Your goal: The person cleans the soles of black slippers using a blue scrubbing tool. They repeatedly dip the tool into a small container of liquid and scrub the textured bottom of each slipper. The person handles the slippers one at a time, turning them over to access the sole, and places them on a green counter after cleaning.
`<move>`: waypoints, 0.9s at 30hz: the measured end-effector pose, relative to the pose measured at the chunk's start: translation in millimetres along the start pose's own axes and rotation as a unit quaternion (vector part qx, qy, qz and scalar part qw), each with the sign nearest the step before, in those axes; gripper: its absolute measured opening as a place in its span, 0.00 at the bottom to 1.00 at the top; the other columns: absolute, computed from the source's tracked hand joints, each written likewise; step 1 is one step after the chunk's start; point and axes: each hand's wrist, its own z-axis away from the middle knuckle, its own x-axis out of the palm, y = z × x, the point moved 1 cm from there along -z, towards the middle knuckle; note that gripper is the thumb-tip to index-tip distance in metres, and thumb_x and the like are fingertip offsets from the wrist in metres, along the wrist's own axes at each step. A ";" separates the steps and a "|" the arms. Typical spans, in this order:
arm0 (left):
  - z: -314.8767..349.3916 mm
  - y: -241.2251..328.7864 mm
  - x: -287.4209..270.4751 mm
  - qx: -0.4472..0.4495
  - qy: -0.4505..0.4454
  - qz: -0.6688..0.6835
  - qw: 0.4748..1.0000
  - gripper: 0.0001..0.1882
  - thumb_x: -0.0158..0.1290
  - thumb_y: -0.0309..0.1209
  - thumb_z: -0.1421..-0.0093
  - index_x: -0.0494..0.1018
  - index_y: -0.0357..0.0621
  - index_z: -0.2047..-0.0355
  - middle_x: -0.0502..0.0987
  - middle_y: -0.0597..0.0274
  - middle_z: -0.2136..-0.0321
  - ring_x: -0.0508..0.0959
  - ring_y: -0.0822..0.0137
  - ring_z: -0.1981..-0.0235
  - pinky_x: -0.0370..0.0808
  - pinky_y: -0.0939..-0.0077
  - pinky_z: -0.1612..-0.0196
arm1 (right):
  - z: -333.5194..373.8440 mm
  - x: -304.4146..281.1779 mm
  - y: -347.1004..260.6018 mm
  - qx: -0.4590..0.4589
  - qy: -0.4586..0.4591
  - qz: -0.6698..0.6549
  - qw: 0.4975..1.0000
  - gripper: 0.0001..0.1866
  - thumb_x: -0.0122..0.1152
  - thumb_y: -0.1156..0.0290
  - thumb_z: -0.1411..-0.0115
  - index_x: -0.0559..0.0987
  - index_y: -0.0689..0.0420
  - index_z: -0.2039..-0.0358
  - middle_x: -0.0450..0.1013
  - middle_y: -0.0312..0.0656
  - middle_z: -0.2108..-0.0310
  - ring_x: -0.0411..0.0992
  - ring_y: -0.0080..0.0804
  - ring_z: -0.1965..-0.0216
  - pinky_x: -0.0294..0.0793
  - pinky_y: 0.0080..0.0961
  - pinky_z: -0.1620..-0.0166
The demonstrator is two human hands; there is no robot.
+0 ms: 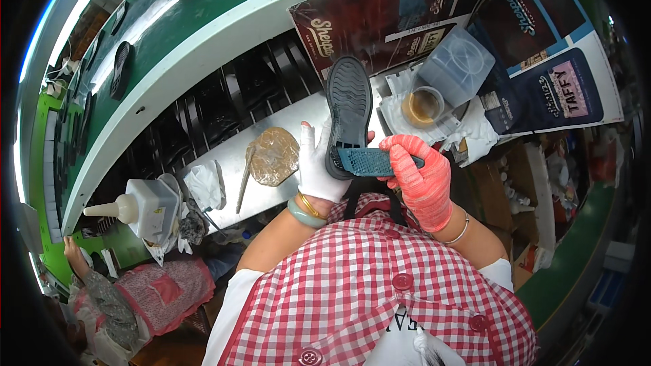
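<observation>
A black shoe (348, 105) is held upright in front of me, its grooved sole facing me and its toe pointing away. My left hand (319, 173), in a white glove, is closed round its heel end. In a coral-red glove, my right hand (419, 179) pinches a flat teal piece with a mesh-like surface (366, 162). That piece lies across the shoe's heel end; I cannot tell whether they touch. Left of the shoe, a round brown lump wrapped in clear film (274, 156) rests on the metal bench (237, 190), beside a thin brush-like stick (245, 177).
A green conveyor (224, 10) carrying shoe soles curves along the far side. At right are a cup of amber stuff (422, 106), a clear plastic tub (458, 64) and printed cardboard (556, 91). A white bottle with a nozzle (146, 210) stands left, near another person (163, 291).
</observation>
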 end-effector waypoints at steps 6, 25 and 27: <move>3.8 5.3 -11.1 0.022 -0.119 -0.330 0.936 0.42 0.22 0.64 0.40 0.51 0.43 0.38 0.60 0.51 0.42 0.64 0.54 0.43 0.59 0.55 0.41 | -0.5 -5.9 -4.1 0.010 -0.062 -0.012 0.998 0.08 0.54 0.72 0.40 0.77 0.63 0.63 0.75 0.37 0.71 0.71 0.18 0.75 0.71 0.14 0.73; 4.5 13.4 -5.6 -0.350 -0.024 -0.173 0.920 0.47 0.24 0.70 0.45 0.60 0.41 0.44 0.75 0.44 0.62 0.80 0.53 0.71 0.78 0.70 0.77 | -40.9 -8.8 -42.6 0.209 -0.269 0.123 0.932 0.15 0.54 0.60 0.41 0.77 0.59 0.62 0.73 0.35 0.75 0.69 0.15 0.83 0.63 0.10 0.81; 3.2 14.2 -8.4 -0.373 -0.021 -0.164 0.913 0.46 0.25 0.70 0.45 0.60 0.42 0.45 0.75 0.43 0.63 0.80 0.51 0.72 0.79 0.68 0.78 | -42.3 -5.0 -44.0 0.210 -0.272 0.120 0.931 0.14 0.56 0.61 0.42 0.77 0.59 0.63 0.74 0.35 0.76 0.69 0.15 0.83 0.63 0.11 0.80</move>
